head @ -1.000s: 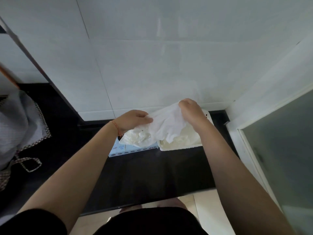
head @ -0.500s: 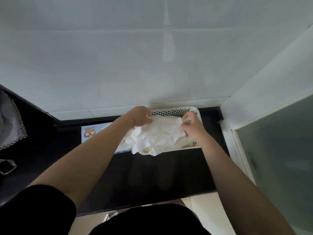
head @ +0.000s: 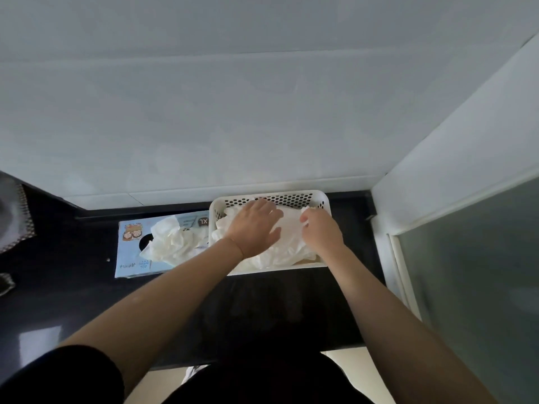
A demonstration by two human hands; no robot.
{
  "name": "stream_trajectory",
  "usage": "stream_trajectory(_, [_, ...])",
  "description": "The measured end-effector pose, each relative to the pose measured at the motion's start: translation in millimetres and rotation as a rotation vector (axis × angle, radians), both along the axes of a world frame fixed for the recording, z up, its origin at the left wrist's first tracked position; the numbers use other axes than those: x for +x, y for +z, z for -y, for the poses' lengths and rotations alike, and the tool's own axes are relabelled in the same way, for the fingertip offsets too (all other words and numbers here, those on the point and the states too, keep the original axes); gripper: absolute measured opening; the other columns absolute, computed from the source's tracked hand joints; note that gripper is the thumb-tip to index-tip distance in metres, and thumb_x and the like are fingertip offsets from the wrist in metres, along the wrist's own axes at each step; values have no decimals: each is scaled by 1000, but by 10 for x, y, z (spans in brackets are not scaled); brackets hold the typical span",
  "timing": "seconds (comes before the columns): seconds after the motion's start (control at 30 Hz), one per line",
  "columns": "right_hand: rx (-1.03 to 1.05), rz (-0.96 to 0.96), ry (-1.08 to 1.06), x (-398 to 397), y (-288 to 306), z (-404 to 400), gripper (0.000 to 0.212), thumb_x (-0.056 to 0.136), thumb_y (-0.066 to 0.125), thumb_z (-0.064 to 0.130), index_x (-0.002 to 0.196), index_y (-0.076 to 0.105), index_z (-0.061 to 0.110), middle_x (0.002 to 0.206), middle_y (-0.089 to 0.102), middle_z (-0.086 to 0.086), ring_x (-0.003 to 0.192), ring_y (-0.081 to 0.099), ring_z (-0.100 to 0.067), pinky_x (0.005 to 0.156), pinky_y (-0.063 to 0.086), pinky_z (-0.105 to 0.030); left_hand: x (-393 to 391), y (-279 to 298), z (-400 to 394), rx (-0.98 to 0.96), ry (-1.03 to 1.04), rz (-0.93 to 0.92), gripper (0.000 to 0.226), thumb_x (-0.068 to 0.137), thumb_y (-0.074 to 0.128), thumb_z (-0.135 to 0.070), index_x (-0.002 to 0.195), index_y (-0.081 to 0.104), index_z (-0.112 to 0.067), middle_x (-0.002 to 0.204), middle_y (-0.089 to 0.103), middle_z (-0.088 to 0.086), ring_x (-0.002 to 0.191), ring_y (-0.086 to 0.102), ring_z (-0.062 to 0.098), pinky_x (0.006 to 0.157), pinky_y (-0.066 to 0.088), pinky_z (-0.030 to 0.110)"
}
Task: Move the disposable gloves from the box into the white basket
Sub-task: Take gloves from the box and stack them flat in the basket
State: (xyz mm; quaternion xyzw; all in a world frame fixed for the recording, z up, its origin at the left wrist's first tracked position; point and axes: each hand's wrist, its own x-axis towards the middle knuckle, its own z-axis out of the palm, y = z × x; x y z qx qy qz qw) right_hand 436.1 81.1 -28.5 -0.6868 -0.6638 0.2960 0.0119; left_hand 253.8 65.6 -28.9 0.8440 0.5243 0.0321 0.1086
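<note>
The white basket [head: 325,201] stood on the dark counter [head: 87,301], against the wall. Inside it lay a heap of disposable gloves [head: 287,246]. The left hand [head: 256,225] pressed flat on this heap with straight fingers. The right hand [head: 320,231] pinched an edge of a glove at the basket's right side. The box [head: 129,258] lay just left of the basket, more gloves [head: 172,243] spilling from it.

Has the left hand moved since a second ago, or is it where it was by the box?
Yes. The left hand has gone right, off the glove box, and now presses flat on the gloves inside the white basket.
</note>
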Motion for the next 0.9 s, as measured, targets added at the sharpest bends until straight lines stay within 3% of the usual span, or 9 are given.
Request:
stream_trajectory(0.13, [49, 157, 159, -8, -37, 12, 32, 95, 48, 2, 125, 52, 11, 121, 57, -5, 100, 61, -23, 76, 48, -32, 14, -220, 116, -185, 64, -162, 66, 97, 38, -58, 152, 25, -26, 161, 19, 3, 149, 12, 25, 122, 6, 43])
stream_trajectory(0.23, [102, 211, 189, -14, -101, 12, 32, 95, 49, 2, 127, 48, 7, 125, 52, -9, 100, 63, -23, 72, 46, -30, -104, -355, 152, -230, 124, -198, 81, 88, 38, -72, 155, 14, -33, 163, 8, 1, 151, 1, 24, 121, -2, 49])
stream_trajectory(0.4, [102, 52, -3, -49, -223, 78, 42, 94, 54, 1, 134, 43, -3, 125, 50, -14, 102, 61, -20, 82, 52, -27, -182, -534, 174, -244, 126, -262, 114, 60, 21, -97, 154, -5, -39, 164, -8, -2, 151, -9, 24, 119, -6, 54])
stream_trajectory(0.6, [58, 64, 12, -83, -296, 105, 38, 96, 54, 4, 131, 43, -3, 119, 53, -14, 99, 60, -20, 80, 51, -28, -191, -667, 163, -268, 119, -276, 114, 67, 39, -92, 151, -17, -40, 163, -18, -3, 150, -17, 24, 118, -7, 58])
stream_trajectory(0.73, [67, 318, 195, -137, -296, 66, 32, 103, 27, 14, 124, 45, -2, 121, 50, -17, 102, 55, -30, 73, 40, -36, -164, -672, 174, -270, 111, -297, 112, 70, 39, -90, 151, -18, -38, 162, -20, 0, 149, -18, 26, 117, -8, 59])
stream_trajectory(0.83, [64, 351, 153, -178, -208, 17, 33, 96, 52, 11, 128, 51, 1, 130, 43, -15, 90, 62, -21, 71, 49, -29, -147, -610, 143, -311, 112, -310, 114, 69, 38, -91, 151, -19, -38, 162, -22, 1, 149, -19, 27, 117, -6, 61])
stream_trajectory(0.9, [92, 294, 96, -246, -64, -29, 29, 93, 54, 6, 123, 55, 5, 131, 42, -15, 82, 61, -20, 65, 45, -28, -161, -494, 151, -313, 108, -292, 112, 69, 34, -92, 152, -16, -37, 162, -20, 1, 149, -18, 27, 117, -6, 60])
